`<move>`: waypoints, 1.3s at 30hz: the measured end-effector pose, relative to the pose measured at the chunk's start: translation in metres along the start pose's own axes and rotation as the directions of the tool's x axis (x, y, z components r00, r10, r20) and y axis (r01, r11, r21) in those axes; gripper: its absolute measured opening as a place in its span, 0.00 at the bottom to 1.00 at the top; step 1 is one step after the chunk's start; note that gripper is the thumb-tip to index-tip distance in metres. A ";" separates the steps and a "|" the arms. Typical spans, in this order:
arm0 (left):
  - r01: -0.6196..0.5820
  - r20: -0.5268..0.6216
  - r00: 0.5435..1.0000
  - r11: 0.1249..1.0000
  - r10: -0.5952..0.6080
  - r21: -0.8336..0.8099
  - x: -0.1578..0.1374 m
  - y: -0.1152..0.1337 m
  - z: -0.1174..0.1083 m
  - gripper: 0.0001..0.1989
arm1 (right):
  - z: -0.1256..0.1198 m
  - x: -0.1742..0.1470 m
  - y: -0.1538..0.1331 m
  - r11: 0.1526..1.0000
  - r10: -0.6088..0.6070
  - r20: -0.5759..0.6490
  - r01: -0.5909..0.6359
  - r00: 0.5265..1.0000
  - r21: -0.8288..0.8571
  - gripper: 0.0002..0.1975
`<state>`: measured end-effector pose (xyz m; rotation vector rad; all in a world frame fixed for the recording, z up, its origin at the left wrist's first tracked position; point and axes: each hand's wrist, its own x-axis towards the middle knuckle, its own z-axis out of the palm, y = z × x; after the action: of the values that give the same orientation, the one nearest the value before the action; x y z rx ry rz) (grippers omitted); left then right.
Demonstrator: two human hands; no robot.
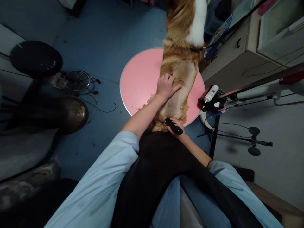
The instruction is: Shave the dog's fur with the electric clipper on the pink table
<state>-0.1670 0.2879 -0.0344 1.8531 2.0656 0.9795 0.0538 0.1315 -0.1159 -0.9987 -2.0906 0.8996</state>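
A brown and white dog stands on a round pink table, facing away from me. Along its back, the coat is cropped to a short, paler strip. My left hand lies on the dog's side and back with its fingers bent and thumb apart, holding nothing else. In my right hand is a black hair clipper, its head against the fur near the dog's rear. Loose tufts of cut fur lie on the table left of the dog. A dark strap crosses the dog near the neck.
At the table's right edge, a white bottle sits in a black holder on a metal arm. Beige cabinets stand at the right. To the left are a black stool and a wheeled base on the blue floor.
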 end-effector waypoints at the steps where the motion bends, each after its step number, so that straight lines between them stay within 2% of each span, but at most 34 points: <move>1: 0.001 -0.001 1.000 1.000 -0.001 -0.004 0.000 0.001 -0.001 0.28 | 0.000 0.005 -0.001 1.000 0.006 -0.043 -0.005 0.999 0.004 0.19; 3: 0.013 0.002 1.000 1.000 -0.013 -0.004 -0.001 0.003 -0.003 0.27 | 0.002 0.015 -0.003 1.000 0.026 -0.071 -0.025 0.997 0.019 0.19; 4: 0.021 0.007 1.000 1.000 -0.021 -0.001 -0.002 0.004 -0.005 0.26 | 0.003 0.019 -0.004 0.999 0.041 -0.047 -0.040 0.998 0.029 0.20; 6: 0.041 0.019 0.999 0.999 -0.041 0.009 -0.007 0.003 -0.009 0.25 | 0.007 0.021 -0.007 0.995 0.080 0.056 -0.083 0.995 0.049 0.21; 9: 0.067 0.039 0.997 0.997 -0.068 0.023 -0.018 0.000 -0.020 0.26 | 0.005 0.016 -0.015 0.977 0.150 0.214 -0.177 0.965 0.114 0.22; 11: 0.075 0.044 0.996 0.997 -0.077 0.030 -0.026 -0.001 -0.028 0.29 | -0.008 0.017 -0.019 0.950 0.194 0.241 -0.243 0.951 0.196 0.24; 13: 0.077 0.023 0.997 0.996 -0.078 0.039 -0.028 0.002 -0.037 0.32 | -0.034 0.031 -0.018 0.921 0.240 0.184 -0.283 0.953 0.268 0.25; 16: 0.050 -0.025 0.998 0.999 -0.049 0.022 -0.014 0.016 -0.043 0.25 | -0.084 0.089 -0.009 0.912 0.295 -0.033 -0.271 0.955 0.307 0.23; 19: 0.008 -0.031 0.999 1.000 -0.007 0.018 0.020 0.034 -0.039 0.19 | -0.127 0.179 0.002 0.918 0.328 -0.257 -0.243 0.909 0.313 0.23; 20: 0.006 -0.020 1.000 1.000 -0.005 0.031 0.032 0.039 -0.035 0.19 | -0.136 0.211 0.004 0.921 0.304 -0.280 -0.206 0.911 0.330 0.22; 23: 0.014 0.027 1.000 0.996 -0.017 0.089 0.057 0.042 -0.024 0.20 | -0.147 0.292 0.006 0.927 0.209 -0.224 -0.120 0.952 0.355 0.20; 26: 0.037 0.024 0.999 0.990 -0.041 0.135 0.064 0.032 -0.019 0.22 | -0.144 0.333 0.003 0.935 0.129 -0.089 -0.091 0.988 0.343 0.18; 29: 0.059 0.001 0.998 0.986 -0.060 0.155 0.062 0.020 -0.019 0.23 | -0.140 0.335 0.005 0.940 0.111 0.038 -0.118 0.993 0.320 0.16; 35: 0.076 -0.013 0.997 0.982 -0.075 0.172 0.061 0.014 -0.021 0.24 | -0.140 0.297 0.021 0.909 0.158 0.188 -0.217 0.969 0.356 0.13; 37: 0.087 -0.014 0.996 0.980 -0.086 0.179 0.060 0.014 -0.020 0.24 | -0.137 0.296 0.024 0.889 0.186 0.175 -0.242 0.967 0.388 0.15; 39: 0.092 -0.015 0.996 0.979 -0.090 0.182 0.059 0.014 -0.020 0.24 | -0.132 0.305 0.025 0.878 0.216 0.053 -0.217 0.975 0.428 0.16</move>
<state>-0.1776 0.3368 0.0054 1.8206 2.2908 0.7998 0.0121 0.4349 0.0146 -0.9960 -1.6885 1.4058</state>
